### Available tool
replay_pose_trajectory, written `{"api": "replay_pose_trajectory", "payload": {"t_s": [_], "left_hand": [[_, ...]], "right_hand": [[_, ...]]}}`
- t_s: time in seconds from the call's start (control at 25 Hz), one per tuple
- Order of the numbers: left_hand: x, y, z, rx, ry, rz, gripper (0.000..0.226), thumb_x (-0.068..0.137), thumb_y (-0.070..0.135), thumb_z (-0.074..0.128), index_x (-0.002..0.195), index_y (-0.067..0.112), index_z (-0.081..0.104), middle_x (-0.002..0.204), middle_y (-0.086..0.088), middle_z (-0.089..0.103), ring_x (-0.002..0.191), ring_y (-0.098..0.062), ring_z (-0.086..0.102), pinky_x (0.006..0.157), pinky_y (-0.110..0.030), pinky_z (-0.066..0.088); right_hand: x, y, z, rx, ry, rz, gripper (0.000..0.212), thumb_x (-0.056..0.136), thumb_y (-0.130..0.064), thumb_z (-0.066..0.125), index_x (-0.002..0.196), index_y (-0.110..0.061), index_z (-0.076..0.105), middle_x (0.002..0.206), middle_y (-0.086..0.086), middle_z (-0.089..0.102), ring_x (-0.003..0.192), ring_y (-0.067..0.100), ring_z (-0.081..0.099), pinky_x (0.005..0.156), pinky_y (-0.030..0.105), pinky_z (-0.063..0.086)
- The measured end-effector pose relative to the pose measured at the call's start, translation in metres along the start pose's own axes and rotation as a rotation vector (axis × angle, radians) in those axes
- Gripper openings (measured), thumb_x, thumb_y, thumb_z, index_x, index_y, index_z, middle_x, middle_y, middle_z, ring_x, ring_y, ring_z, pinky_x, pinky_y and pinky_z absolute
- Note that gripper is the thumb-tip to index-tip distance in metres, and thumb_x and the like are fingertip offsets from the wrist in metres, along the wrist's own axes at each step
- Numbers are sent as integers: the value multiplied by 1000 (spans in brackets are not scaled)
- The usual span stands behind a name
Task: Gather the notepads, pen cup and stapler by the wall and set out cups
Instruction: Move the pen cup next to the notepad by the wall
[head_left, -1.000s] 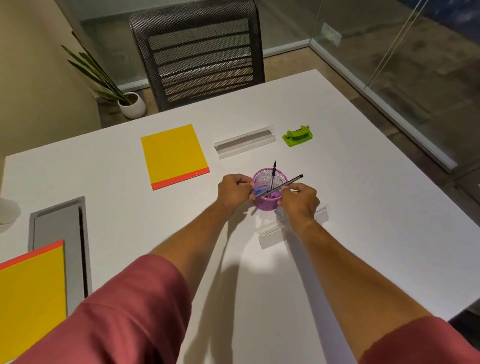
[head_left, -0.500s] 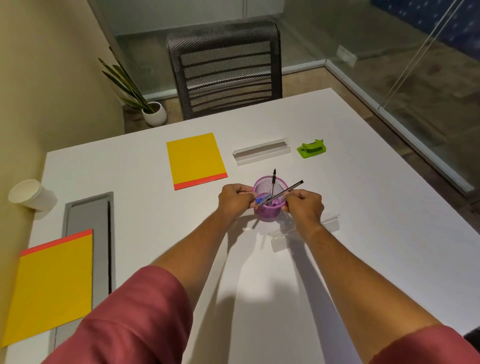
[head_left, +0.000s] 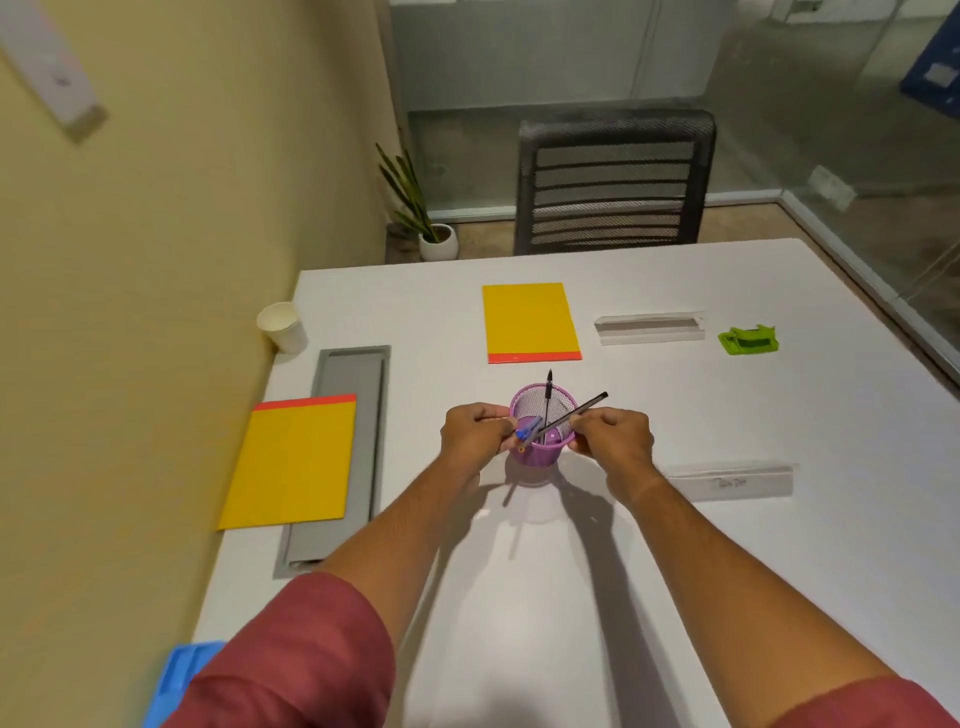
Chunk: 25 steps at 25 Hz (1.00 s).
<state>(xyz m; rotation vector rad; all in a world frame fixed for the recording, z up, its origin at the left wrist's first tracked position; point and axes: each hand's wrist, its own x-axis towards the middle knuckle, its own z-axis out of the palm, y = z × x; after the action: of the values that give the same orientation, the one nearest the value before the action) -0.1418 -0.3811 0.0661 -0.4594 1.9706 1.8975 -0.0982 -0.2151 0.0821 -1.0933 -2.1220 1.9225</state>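
Both hands, left hand (head_left: 475, 434) and right hand (head_left: 613, 439), grip the purple pen cup (head_left: 543, 431) mid-frame on the counter (head_left: 779, 545). One notepad (head_left: 293, 462) lies left by the wall; another notepad (head_left: 530, 322) and the green stapler (head_left: 748, 340) remain upper right, ungathered. One paper cup (head_left: 280, 326) stands upper left.

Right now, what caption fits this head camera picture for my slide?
Both hands, left and right, hold a purple pen cup on a white table.

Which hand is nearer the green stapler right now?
Right. The right hand grips the pen cup on the side facing the green stapler; the left hand grips the cup's far side.
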Motion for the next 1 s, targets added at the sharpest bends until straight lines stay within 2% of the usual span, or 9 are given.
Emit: {"api": "replay_pose_trajectory", "payload": {"t_s": [0.2,0.4,0.52,0.64,0.76,0.84,1.0], "left_hand": [[-41,-25,-77,-100,129,-13,9,81,-5,66,84,4,69,86,-16,73,75,-21,73,67,-27,60],[-71,-48,-145,-107,288,-10,8,80,-1,69,86,4,70,86,-15,74,80,-27,74,74,-37,61],[-90,-61,-182,-110,328,10,9,83,0,66,87,6,69,88,-17,73,78,-26,73,72,-34,61],[-110,-71,-214,-114,336,41,16,84,-3,62,97,4,69,83,-14,72,72,-23,71,62,-26,59],[-124,-84,-242,-19,375,84,21,83,2,61,91,18,71,76,-3,69,72,-18,64,64,-26,54],[-131,-94,-256,88,403,118,21,84,7,61,92,25,70,84,-3,69,77,-16,61,71,-26,49],[-150,-120,-280,356,425,160,33,87,9,62,120,14,64,113,-5,61,101,-20,61,82,-27,48]], "right_hand": [[-50,10,57,-92,-109,-17,14,79,1,73,67,-5,70,75,15,70,66,24,67,63,31,61],[-95,24,111,-121,-238,-35,14,77,3,73,65,-3,69,79,18,71,69,27,69,67,35,62],[-118,32,139,-150,-309,-67,19,77,3,72,61,-6,69,76,16,72,68,26,69,66,34,62],[-140,38,164,-172,-372,-82,21,77,4,71,59,-6,69,73,15,71,68,26,69,64,32,61],[-159,42,187,-195,-423,-85,24,78,6,70,57,-7,68,71,13,69,66,24,68,63,31,60],[-168,44,201,-210,-453,-98,23,79,6,69,59,-5,69,71,14,69,66,24,68,64,32,61],[-183,50,233,-216,-478,-96,13,81,4,69,69,0,71,83,22,73,76,31,73,64,32,62]]}}
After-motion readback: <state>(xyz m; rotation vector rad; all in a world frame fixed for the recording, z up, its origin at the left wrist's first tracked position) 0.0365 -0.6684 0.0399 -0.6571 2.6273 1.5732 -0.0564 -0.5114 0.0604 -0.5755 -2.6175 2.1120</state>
